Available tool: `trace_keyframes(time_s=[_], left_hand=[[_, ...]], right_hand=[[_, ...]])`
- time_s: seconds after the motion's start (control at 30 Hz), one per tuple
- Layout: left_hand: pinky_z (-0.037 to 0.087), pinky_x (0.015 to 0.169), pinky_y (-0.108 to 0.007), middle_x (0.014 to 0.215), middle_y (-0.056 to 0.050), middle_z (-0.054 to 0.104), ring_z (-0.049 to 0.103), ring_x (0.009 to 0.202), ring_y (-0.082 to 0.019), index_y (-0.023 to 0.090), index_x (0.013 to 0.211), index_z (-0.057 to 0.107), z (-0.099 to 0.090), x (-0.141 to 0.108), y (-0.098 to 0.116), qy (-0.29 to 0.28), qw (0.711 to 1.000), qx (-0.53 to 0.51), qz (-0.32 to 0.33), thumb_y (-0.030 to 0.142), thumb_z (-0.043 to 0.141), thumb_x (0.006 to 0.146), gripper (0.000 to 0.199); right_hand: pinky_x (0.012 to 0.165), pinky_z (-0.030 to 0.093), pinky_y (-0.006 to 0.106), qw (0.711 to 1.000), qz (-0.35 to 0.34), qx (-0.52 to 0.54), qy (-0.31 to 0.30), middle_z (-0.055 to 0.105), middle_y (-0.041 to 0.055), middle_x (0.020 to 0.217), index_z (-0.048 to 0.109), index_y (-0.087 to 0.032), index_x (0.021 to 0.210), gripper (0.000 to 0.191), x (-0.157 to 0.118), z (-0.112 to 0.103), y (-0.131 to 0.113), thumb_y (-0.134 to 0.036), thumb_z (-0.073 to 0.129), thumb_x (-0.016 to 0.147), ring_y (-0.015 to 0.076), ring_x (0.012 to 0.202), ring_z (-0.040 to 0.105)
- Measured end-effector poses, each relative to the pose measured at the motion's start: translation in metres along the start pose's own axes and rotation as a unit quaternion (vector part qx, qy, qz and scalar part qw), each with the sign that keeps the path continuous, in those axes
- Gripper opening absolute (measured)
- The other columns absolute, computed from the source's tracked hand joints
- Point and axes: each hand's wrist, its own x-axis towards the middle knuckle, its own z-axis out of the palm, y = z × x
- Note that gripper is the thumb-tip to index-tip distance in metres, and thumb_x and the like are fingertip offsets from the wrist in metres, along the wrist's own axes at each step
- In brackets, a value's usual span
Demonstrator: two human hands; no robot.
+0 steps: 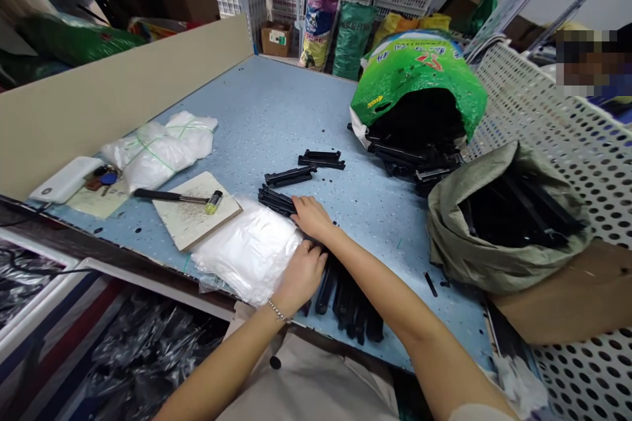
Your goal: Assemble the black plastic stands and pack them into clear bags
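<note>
Blue speckled worktable (306, 105) bearing a green printed woven sack (419, 69) and an olive cloth sack (459, 243), both holding black plastic bars. A folded translucent plastic bag (247, 250) lies at the near edge. The left hand (297, 278) rests on the bag's right end, unclenched; a grasp cannot be confirmed. The right hand (311, 218) lies beside a short stack of black plastic bars (276, 200), its grip also indeterminate.

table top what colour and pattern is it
The table top is pale blue with small white and darker speckles, and it shows best in the head view.
</note>
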Motion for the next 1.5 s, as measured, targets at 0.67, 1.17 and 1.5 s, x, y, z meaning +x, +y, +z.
trace_keyframes(time_s=[0.67, 1.17, 1.5], left_hand=[[0.046, 0.078, -0.024, 0.099, -0.002, 0.064, 0.059, 0.089, -0.016, 0.021, 0.111, 0.062, -0.041, -0.005, 0.060, 0.035, 0.954, -0.294, -0.045, 0.038, 0.071, 0.077, 0.039], [0.046, 0.092, -0.039, 0.114, -0.009, 0.063, 0.060, 0.106, -0.025, 0.019, 0.125, 0.048, -0.042, 0.006, 0.017, 0.072, 0.982, -0.150, -0.084, 0.046, 0.064, 0.079, 0.056], [0.033, 0.112, -0.047, 0.132, -0.014, 0.049, 0.047, 0.125, -0.026, 0.018, 0.125, 0.058, 0.003, -0.018, -0.015, 0.011, 1.000, -0.016, 0.019, 0.035, 0.045, 0.091, 0.039]], right_hand=[[0.045, 0.027, 0.023, 0.826, 0.121, 0.551, -0.018, 0.034, -0.0073, 0.055, 0.041, -0.022, 0.071, 0.046, -0.079, -0.053, 0.005, -0.063, 0.040, 0.089, 0.0088, 0.046, 0.031], [0.068, 0.043, 0.028, 0.990, -0.134, -0.033, 0.003, 0.064, 0.0045, 0.079, 0.059, -0.020, 0.087, 0.041, -0.110, -0.020, -0.002, -0.044, 0.028, 0.101, 0.0159, 0.071, 0.056], [0.104, 0.028, 0.043, 0.986, -0.004, -0.146, 0.077, 0.054, 0.0180, 0.132, 0.051, -0.011, 0.130, 0.040, 0.073, -0.030, 0.037, -0.009, 0.037, 0.093, 0.0264, 0.126, 0.040]])
